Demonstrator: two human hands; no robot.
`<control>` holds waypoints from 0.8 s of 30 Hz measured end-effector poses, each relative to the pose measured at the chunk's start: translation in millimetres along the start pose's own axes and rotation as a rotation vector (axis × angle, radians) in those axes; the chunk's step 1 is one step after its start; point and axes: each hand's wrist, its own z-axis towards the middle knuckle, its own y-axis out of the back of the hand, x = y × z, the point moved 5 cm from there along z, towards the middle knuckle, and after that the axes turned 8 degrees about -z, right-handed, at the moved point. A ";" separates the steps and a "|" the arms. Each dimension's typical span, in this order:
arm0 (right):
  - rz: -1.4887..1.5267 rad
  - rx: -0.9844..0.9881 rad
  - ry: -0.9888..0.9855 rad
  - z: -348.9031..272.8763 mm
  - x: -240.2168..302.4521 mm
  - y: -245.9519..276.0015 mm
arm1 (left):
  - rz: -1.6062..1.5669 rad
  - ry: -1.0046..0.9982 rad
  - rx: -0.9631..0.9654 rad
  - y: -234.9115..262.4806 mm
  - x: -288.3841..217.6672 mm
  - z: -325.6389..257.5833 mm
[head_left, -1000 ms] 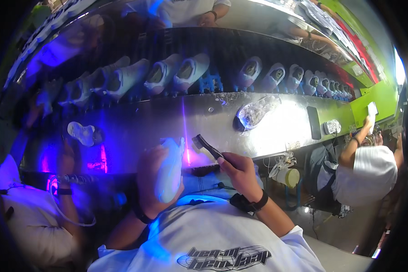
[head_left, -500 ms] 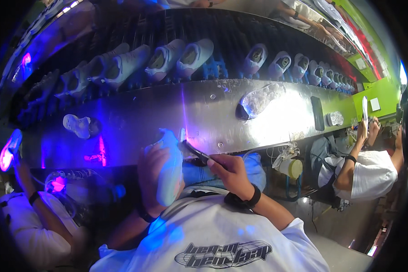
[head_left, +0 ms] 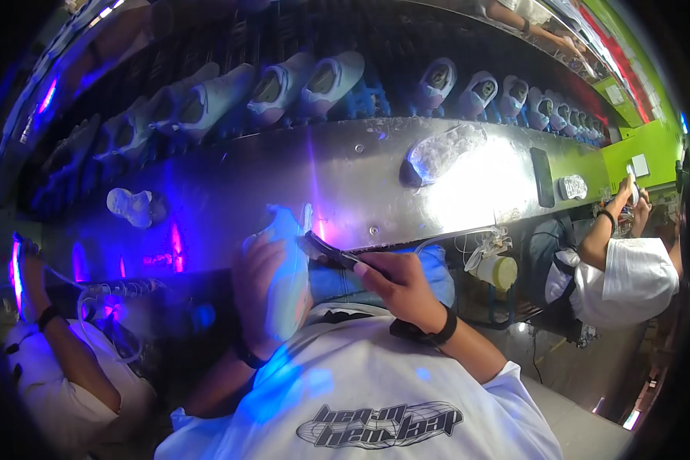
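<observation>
A pale shoe [head_left: 287,287], lit bluish, is held up on end in front of my chest. My left hand [head_left: 259,268] is wrapped round its left side, fingers across it. My right hand [head_left: 405,287] grips a dark-handled brush [head_left: 331,251], thumb along the handle. The brush head comes close to the shoe's upper right edge; whether it touches, I cannot tell. The far side of the shoe is hidden.
A metal bench [head_left: 268,176] lies ahead, bearing a clear-wrapped sole-shaped piece [head_left: 448,153], a white sole-shaped piece [head_left: 130,207] and a dark flat object [head_left: 542,178]. Behind runs a row of shoes [head_left: 333,83]. Co-workers sit left [head_left: 69,360] and right [head_left: 629,276]; a yellowish tub [head_left: 498,272] hangs at right.
My right hand and the brush have shifted slightly; the brush head is nearer the shoe. The left co-worker's lit piece has turned edge-on, and the right co-worker's hands and piece have moved.
</observation>
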 end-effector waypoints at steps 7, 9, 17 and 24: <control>0.111 0.007 0.033 -29.2 11.2 8.6 | 0.013 0.078 0.068 -1.2 -7.1 12.1; 0.151 -0.037 0.061 -36.0 15.2 8.7 | 0.018 0.089 0.090 1.2 -13.9 21.1; 0.068 -0.178 0.255 -48.5 35.0 27.1 | 0.079 0.167 0.071 -11.5 -27.3 48.5; -0.104 -0.347 0.309 -51.8 44.5 50.9 | 0.114 0.236 0.107 -22.6 -37.1 77.5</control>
